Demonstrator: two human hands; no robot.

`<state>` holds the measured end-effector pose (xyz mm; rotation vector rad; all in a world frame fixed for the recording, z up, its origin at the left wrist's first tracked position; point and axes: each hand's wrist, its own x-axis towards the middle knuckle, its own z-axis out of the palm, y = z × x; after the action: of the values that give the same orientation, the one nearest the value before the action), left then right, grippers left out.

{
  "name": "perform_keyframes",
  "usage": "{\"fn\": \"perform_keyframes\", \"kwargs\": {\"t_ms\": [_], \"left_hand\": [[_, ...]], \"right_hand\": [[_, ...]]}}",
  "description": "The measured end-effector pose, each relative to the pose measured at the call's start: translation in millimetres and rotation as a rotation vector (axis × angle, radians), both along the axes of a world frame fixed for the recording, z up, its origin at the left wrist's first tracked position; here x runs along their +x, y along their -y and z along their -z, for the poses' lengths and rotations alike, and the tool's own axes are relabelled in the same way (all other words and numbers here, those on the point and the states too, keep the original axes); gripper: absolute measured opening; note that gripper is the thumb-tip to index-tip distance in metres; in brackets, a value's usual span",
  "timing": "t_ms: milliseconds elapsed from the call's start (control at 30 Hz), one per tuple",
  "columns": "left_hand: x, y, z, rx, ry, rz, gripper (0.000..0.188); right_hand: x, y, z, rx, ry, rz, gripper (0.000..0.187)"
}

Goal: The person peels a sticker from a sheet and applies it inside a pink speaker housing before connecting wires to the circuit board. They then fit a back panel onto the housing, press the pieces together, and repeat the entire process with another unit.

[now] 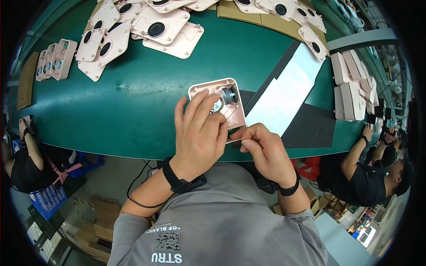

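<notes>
A pale pink plastic housing (242, 114) lies open side up near the table's front edge, slightly turned. Inside it sit a round silver-and-black speaker driver (229, 95) and thin wires; a bit of green circuit board (232, 131) shows at the near end. My left hand (199, 128) lies over the housing's left side and grips it, with fingertips reaching inside and covering part of the interior. At the near right corner, thumb and forefinger of my right hand (264, 148) are pinched together. What they hold, if anything, is too small to make out.
Several pink panels with black round parts (156, 30) are piled at the back, some on cardboard (242, 17). More housings stand at the far left (62, 60) and are stacked at the right (350, 102). A white sheet (284, 95) lies right of my work. People sit at both sides.
</notes>
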<state>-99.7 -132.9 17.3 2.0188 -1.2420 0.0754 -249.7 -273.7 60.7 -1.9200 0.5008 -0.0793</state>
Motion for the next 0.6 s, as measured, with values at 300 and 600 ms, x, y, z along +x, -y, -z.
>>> {"fn": "perform_keyframes", "kwargs": {"t_ms": [300,600], "left_hand": [[1,-15,-3,-0.061,-0.019,0.057,0.023],[12,-20,1,-0.140,-0.230,0.128,0.032]], "right_hand": [[32,22,-23,-0.033,0.083,-0.067,0.004],[66,41,-19,-0.220,0.028,-0.481,0.006]]}}
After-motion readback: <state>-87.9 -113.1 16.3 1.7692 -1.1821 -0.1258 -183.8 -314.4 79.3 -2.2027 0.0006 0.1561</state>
